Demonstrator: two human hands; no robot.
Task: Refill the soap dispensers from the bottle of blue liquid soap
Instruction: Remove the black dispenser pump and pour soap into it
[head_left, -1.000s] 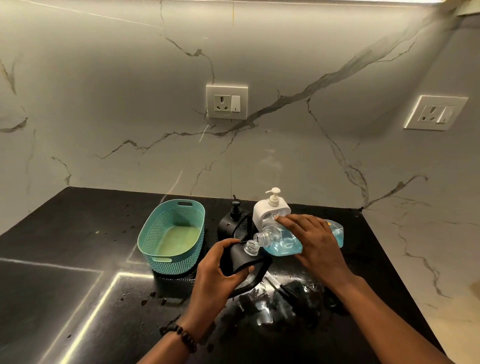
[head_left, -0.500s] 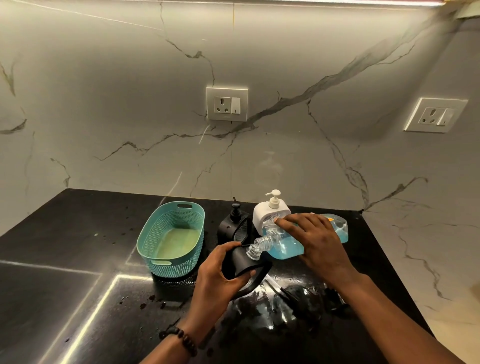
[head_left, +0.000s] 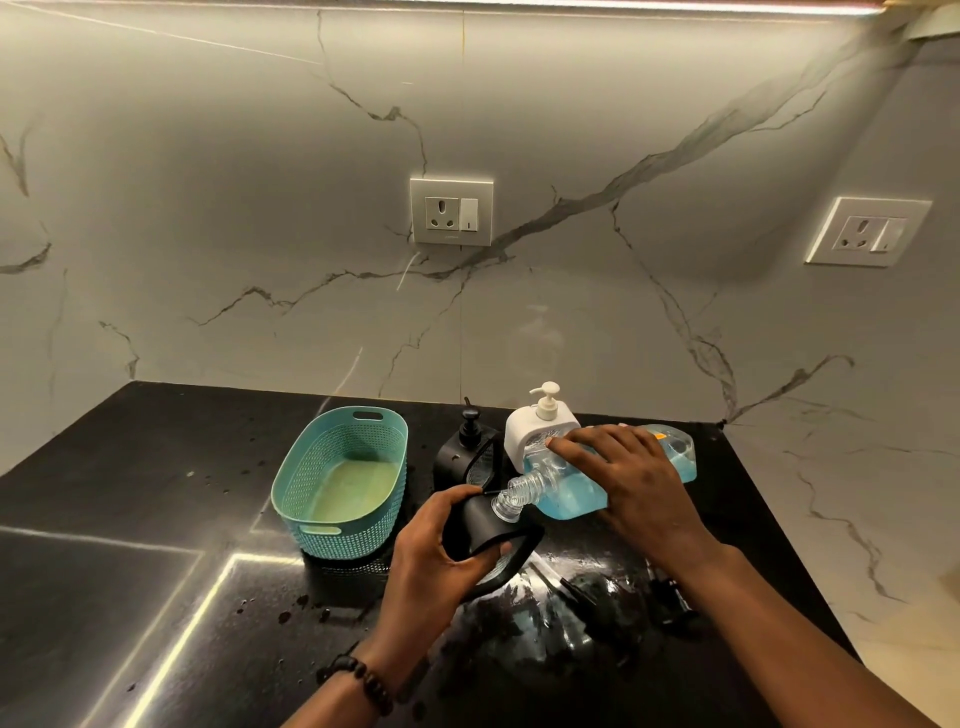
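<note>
Since a second ago the soap bottle (head_left: 571, 491) has tipped flatter, its ribbed clear neck now at the black dispenser (head_left: 480, 530) mouth. The right hand (head_left: 631, 483) grips the half-full blue bottle from above; the left hand (head_left: 434, 561) clasps the tilted dispenser over the counter (head_left: 156, 519).

A glossy black bench (head_left: 130, 519) is seen against a marbled wall, its surface speckled with drops and marked by bright reflected lines. A teal plastic basket (head_left: 340, 483) is set on it at the left. Just beside it, a black pump dispenser (head_left: 460, 457) and a white pump dispenser (head_left: 535, 426) are stood side by side near the wall.
</note>
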